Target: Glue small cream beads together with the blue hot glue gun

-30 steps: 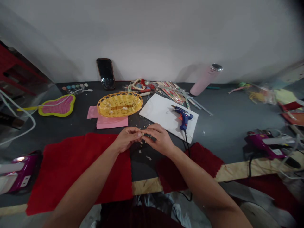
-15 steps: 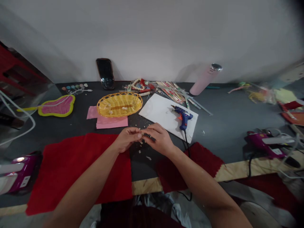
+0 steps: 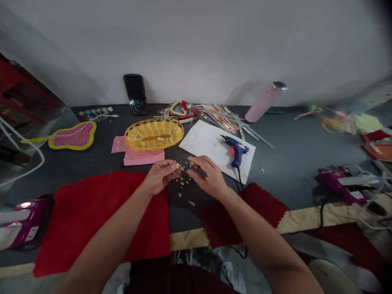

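Note:
My left hand (image 3: 161,176) is closed in a pinch on a small pale piece (image 3: 178,165) near the middle of the table. To its right, my right hand (image 3: 208,175) hovers with thumb and fingers apart and nothing visible between them. Small pale bits (image 3: 182,182) lie scattered on the dark tabletop between and below the hands. Behind my left hand, a yellow woven basket (image 3: 153,141) rests partly on pink sheets (image 3: 143,158). A blue glue gun (image 3: 235,151) lies on a white board (image 3: 202,141) beyond my right hand.
Red cloth (image 3: 101,216) covers the front left, and a darker red cloth (image 3: 260,208) lies under my right forearm. Along the wall stand a phone (image 3: 135,94) and a pink bottle (image 3: 263,102), with sticks (image 3: 219,118) between them. Purple devices (image 3: 343,185) sit at both sides.
My hands have moved apart, and the fingers of my right hand have opened away from my left hand. The pale bits between them show more fully.

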Tool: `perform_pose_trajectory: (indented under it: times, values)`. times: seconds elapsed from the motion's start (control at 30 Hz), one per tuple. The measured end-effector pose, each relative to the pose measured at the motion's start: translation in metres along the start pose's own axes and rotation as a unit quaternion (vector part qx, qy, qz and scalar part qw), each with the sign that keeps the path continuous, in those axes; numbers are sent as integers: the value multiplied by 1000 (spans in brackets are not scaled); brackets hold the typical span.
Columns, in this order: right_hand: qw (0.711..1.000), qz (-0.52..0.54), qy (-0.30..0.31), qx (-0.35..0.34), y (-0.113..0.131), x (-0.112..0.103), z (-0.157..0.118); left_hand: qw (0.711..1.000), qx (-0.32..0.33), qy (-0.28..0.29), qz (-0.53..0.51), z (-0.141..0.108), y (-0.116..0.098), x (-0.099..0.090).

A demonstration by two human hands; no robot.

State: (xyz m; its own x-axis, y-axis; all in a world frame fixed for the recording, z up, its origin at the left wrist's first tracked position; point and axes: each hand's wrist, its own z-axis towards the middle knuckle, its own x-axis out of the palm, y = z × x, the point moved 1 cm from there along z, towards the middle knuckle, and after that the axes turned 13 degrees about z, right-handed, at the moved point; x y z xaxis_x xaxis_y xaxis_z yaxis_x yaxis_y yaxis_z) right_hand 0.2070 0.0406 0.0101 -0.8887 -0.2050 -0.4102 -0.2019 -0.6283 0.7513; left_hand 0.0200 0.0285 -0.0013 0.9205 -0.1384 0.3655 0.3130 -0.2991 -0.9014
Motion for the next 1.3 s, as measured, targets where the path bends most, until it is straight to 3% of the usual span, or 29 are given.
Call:
perform_pose_trajectory:
  times: [0.2, 0.4, 0.63, 0.87, 1.0, 1.2, 1.3]
  values:
    - [997, -46, -30, 46, -2, -6, 6, 996, 44, -3, -81, 3, -2, -8]
    - [992, -109, 63, 25, -8, 1, 5, 994, 47, -7, -103, 4, 1, -11]
    - [972, -175, 155, 5, -5, 15, 2, 994, 53, 29, -93, 4, 2, -9]
    - [946, -259, 187, 52, 0, 29, -2, 994, 52, 36, -91, 4, 3, -8]
    - [961, -222, 155, 50, -5, 25, -1, 995, 44, 34, -81, 4, 4, -9]
    - [997, -81, -4, -14, 5, 11, 5, 997, -4, 40, -59, 3, 10, -4]
    - [996, -75, -27, -47, 11, 10, 4, 997, -21, 54, -54, 0, 11, 3]
